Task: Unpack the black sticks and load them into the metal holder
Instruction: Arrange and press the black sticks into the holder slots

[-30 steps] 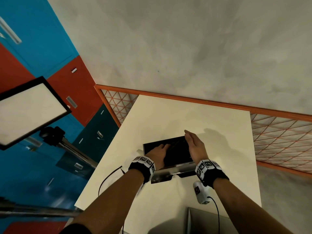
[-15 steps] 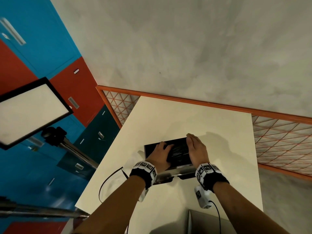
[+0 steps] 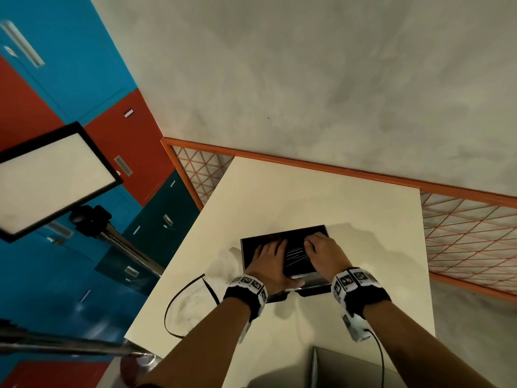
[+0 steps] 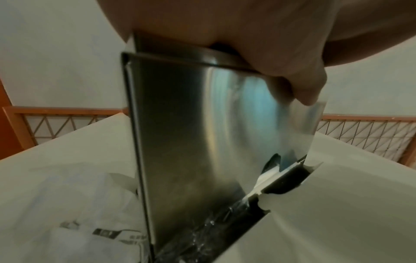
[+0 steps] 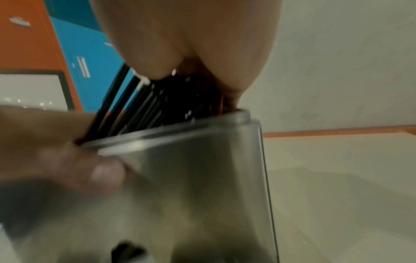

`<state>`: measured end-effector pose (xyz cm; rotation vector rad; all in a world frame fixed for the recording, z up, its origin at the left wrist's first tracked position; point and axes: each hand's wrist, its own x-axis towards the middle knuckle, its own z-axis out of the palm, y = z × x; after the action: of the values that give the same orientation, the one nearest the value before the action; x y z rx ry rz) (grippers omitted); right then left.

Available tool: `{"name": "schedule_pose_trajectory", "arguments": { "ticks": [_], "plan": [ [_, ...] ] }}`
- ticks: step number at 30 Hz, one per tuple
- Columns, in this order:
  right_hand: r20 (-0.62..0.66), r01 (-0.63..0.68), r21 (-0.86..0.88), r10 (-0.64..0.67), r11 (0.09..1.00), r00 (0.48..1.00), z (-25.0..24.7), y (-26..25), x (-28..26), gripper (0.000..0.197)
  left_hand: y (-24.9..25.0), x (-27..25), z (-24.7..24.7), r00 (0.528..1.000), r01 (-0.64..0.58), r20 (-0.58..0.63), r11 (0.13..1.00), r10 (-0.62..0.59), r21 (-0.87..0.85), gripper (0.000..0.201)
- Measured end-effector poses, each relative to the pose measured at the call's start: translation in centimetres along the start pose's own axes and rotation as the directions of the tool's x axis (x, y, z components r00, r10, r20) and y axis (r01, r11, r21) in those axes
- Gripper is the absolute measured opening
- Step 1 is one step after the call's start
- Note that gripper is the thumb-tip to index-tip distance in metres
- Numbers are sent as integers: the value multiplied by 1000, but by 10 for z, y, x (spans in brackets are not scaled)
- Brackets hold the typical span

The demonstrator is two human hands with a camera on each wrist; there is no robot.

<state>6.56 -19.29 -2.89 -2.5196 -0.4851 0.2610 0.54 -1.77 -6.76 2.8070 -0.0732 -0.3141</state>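
Observation:
The steel metal holder (image 3: 313, 281) stands upright on the white table (image 3: 307, 197), its open top full of black sticks (image 3: 296, 256). My left hand (image 3: 270, 257) lies over the left half of the sticks, and its thumb (image 4: 303, 85) hooks down over the rim onto the holder's front wall (image 4: 198, 133). My right hand (image 3: 314, 246) sits on the right half with its fingers curled down into the sticks. In the right wrist view the black sticks (image 5: 135, 106) fan out from under my palm above the metal holder (image 5: 191, 169).
A crumpled clear plastic wrapper (image 3: 223, 264) lies left of the holder, and a black cable (image 3: 179, 303) loops off the table's left edge. A grey box (image 3: 335, 368) stands at the near edge. An orange mesh railing (image 3: 461, 228) borders the far and right sides.
My right hand has moved from standing edge-on with straight fingers at the holder's right side to lying on top with curled fingers. The left hand has slid further over the sticks.

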Motion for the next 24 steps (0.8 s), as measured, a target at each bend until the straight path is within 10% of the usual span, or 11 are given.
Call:
{"name": "schedule_pose_trajectory", "arguments": {
  "ticks": [5,13,24],
  "plan": [
    [-8,153,-4,-153,988,988,-22,-21,1,37,6,-10,2,999,29,-44,999,-28,23,105],
    [416,435,-502,-232,747,879,-5,-21,-25,108,12,-24,3,1000,10,-30,998,-8,68,106],
    [412,410,-520,-201,749,889,7,-3,-63,88,22,-61,40,961,-100,-244,985,132,137,104]
  ]
}}
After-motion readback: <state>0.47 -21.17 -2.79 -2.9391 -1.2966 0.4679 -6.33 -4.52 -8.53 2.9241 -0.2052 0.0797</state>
